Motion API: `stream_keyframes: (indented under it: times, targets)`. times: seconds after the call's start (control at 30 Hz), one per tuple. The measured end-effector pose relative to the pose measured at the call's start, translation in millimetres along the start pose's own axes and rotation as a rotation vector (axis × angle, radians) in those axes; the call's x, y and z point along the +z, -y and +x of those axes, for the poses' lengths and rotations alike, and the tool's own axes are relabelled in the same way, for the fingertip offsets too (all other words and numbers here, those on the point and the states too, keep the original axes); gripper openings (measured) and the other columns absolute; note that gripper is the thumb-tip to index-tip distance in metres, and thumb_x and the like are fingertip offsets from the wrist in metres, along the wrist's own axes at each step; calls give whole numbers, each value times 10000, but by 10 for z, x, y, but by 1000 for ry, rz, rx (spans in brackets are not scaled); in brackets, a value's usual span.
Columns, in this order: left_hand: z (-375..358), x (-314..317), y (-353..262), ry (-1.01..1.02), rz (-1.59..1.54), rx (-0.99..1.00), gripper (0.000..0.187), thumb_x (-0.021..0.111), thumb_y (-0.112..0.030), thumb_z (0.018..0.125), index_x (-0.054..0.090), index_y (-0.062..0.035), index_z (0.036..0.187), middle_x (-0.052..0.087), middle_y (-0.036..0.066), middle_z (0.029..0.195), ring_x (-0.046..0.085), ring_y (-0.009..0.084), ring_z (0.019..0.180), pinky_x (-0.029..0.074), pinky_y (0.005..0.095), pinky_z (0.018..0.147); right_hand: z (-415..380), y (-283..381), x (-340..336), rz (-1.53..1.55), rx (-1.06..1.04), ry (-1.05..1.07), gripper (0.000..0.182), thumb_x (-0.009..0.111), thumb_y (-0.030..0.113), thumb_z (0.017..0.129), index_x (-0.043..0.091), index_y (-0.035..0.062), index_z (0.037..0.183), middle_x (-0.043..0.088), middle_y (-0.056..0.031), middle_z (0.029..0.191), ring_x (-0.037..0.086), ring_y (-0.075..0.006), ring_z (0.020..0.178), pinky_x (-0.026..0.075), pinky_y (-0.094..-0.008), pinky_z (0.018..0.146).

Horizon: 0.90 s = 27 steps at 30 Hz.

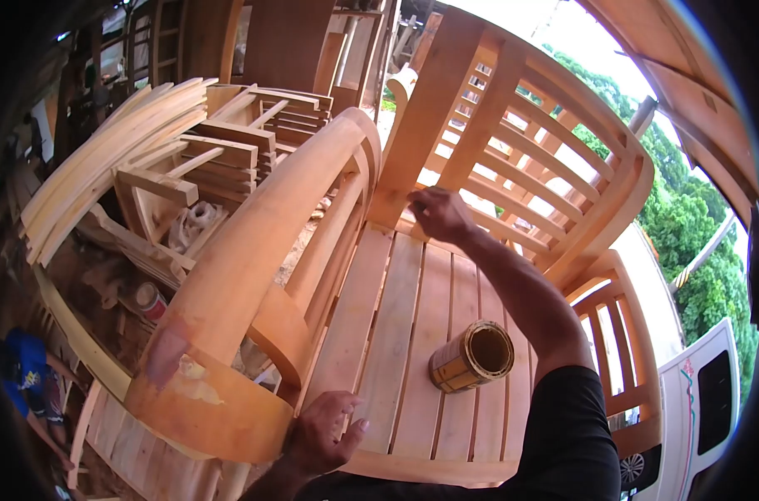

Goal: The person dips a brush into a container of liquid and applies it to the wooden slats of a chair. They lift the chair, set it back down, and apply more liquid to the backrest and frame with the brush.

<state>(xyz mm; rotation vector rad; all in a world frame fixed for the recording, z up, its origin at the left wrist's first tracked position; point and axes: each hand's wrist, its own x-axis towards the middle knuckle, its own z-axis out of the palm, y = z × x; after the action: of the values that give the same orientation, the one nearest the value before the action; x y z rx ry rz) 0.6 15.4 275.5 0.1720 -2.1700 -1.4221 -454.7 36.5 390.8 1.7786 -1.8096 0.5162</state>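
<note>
Head view is looking down on an unfinished wooden chair [413, 301] that is filling most of the frame, its slatted seat [396, 334] running away toward a slatted backrest [521, 159]. The person's right hand [438, 213] is reaching forward along a bare forearm to the far edge of the seat, where the seat is meeting the backrest; its fingers are curled and bunched together, pressing down at that joint, though whether they are pinching something small I cannot tell. The left hand [325, 434] is resting at the near front corner of the seat, just beside the lower end of the chair's broad curved armrest [246, 275]; its fingers are loosely bent and slightly parted, with the tips touching the front slat and holding nothing. A roll of sandpaper [471, 357] is lying on its side on the seat slats, between the two hands and nearer the right forearm, its open end facing the camera. A second armrest [613, 334] is showing past the black sleeve [571, 434] at the right. To the left, a stack of curved wooden pieces [112, 159] and other chair parts is lying on the floor, and a small can [150, 301] is sitting beneath the near armrest.
</note>
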Motion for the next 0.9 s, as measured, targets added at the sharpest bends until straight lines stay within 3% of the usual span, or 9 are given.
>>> stream_keyframes:
  times: [0.1, 0.2, 0.33, 0.53, 0.73, 0.83, 0.9]
  targets:
    - [-15, 26, 46, -5, -18, 5, 310, 753, -147, 864, 665, -28, 1136, 683, 147, 1038, 697, 241, 900, 583, 349, 753, 228, 58, -410, -180, -143, -208, 167, 755, 53, 817, 711, 82, 975, 627, -75, 751, 637, -286, 699, 535, -424, 630]
    - [14, 7, -15, -8, -13, 15, 316, 747, -179, 871, 665, -16, 1129, 685, 181, 1034, 695, 306, 868, 583, 400, 796, 378, 252, -711, -315, -177, -356, 168, 761, 50, 786, 700, 101, 935, 557, -52, 743, 591, -256, 670, 493, -397, 617]
    - [1, 9, 23, 1, -26, 28, 317, 753, -140, 868, 667, -27, 1151, 682, 148, 1048, 698, 243, 901, 584, 349, 760, 6, 182, -235, -241, -239, -68, 190, 742, 53, 724, 700, 104, 903, 580, -66, 810, 615, -281, 794, 499, -444, 683]
    - [-12, 17, 23, -11, -22, 38, 311, 752, -126, 866, 665, -29, 1148, 683, 153, 1067, 701, 245, 895, 588, 345, 769, -340, 174, 388, -133, -171, 308, 123, 699, 109, 768, 712, 100, 891, 610, -87, 850, 622, -291, 832, 528, -447, 753]
    - [0, 2, -12, -11, -5, 38, 300, 747, -130, 871, 662, -29, 1141, 683, 156, 1074, 703, 258, 899, 594, 350, 770, -422, 193, 502, -12, 48, 485, 145, 674, 129, 849, 752, 105, 970, 684, -83, 914, 688, -312, 899, 568, -450, 796]
    - [5, 5, -3, -11, 5, 38, 295, 746, -134, 872, 662, -31, 1135, 684, 154, 1070, 702, 259, 905, 595, 351, 766, -327, 69, 380, 193, 141, 414, 165, 688, 125, 874, 768, 99, 1016, 736, -102, 918, 719, -332, 867, 591, -437, 773]
    - [6, 9, 0, -14, 13, 45, 291, 747, -136, 871, 663, -32, 1130, 685, 152, 1068, 700, 258, 907, 594, 351, 761, -189, 54, 281, 300, 131, 255, 167, 716, 120, 872, 780, 91, 1023, 756, -129, 893, 728, -339, 813, 597, -422, 733]
